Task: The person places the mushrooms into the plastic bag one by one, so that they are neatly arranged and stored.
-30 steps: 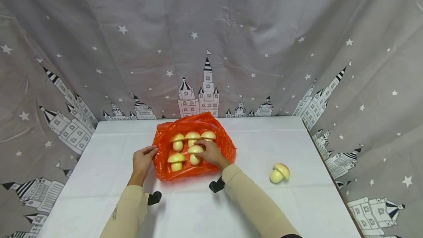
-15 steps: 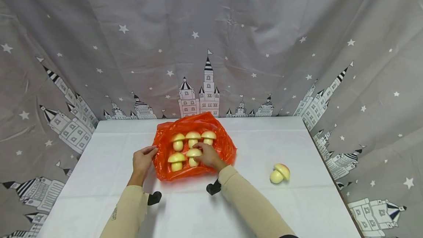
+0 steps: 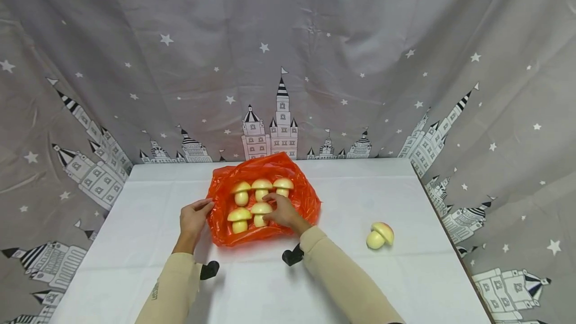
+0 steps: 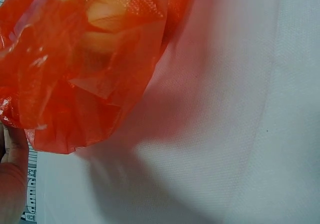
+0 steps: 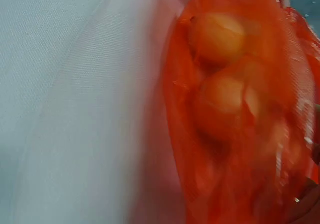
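In the head view a red plastic bag (image 3: 310, 204) lies opened out, with several toy mushrooms with pale yellow caps standing in two rows in it. At the bag's left edge, my left hand (image 3: 193, 219) pinches the plastic; its thumb (image 4: 15, 156) shows beside the rim in the left wrist view. My right hand (image 3: 288, 213) reaches in over the right side. Its thumb and fingers grip the right side of the front-row mushroom (image 3: 259, 209). Left of that one is another front-row mushroom (image 3: 239, 216). Through the plastic, the right wrist view shows blurred rounded stems (image 5: 217, 36).
One more mushroom (image 3: 380, 235) lies tilted on the white table (image 3: 342, 199), to the right of the bag. Behind the table hangs a grey curtain (image 3: 360, 64) with stars and castles. The table's right edge (image 3: 450, 244) runs past the loose mushroom.
The mushroom at my right hand has gone from tilted to upright and shifted left into the front row. My right hand has moved slightly left with it. My left hand stays at the bag's edge.
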Available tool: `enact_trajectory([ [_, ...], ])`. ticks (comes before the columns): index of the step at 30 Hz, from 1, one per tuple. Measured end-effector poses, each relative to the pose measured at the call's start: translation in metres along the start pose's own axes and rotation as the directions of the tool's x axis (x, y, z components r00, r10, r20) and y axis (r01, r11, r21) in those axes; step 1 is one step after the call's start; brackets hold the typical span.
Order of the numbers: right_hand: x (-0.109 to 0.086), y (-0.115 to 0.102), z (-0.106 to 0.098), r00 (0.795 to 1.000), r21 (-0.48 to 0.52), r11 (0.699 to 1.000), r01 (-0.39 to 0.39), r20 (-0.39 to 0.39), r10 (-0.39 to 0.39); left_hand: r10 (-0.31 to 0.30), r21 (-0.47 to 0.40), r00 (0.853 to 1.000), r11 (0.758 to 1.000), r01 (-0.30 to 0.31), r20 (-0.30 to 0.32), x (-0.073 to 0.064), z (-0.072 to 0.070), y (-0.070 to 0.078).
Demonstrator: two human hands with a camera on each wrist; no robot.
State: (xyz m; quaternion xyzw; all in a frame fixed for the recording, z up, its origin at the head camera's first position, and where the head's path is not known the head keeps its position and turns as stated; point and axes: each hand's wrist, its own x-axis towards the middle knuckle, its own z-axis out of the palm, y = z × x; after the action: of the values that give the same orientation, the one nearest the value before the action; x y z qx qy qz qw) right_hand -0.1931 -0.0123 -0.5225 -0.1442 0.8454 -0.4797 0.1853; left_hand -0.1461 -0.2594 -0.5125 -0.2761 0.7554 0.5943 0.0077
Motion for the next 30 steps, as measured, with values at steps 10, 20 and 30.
enact_trajectory([
  [10, -0.019, 0.004, -0.031, 0.996, 0.120, 0.989, 0.082, -0.041, -0.077, -0.001, 0.005, 1.000, 1.000, 0.001, -0.018, 0.000, 0.003, 0.002],
  [20, -0.039, 0.018, -0.063, 0.980, 0.212, 0.968, 0.137, -0.169, -0.102, 0.000, 0.024, 1.000, 1.000, 0.000, -0.008, 0.000, 0.002, 0.002],
  [30, -0.071, 0.032, -0.095, 0.929, 0.270, 0.931, 0.244, -0.341, -0.144, 0.013, 0.039, 1.000, 0.999, -0.013, 0.002, -0.001, 0.005, 0.002],
])
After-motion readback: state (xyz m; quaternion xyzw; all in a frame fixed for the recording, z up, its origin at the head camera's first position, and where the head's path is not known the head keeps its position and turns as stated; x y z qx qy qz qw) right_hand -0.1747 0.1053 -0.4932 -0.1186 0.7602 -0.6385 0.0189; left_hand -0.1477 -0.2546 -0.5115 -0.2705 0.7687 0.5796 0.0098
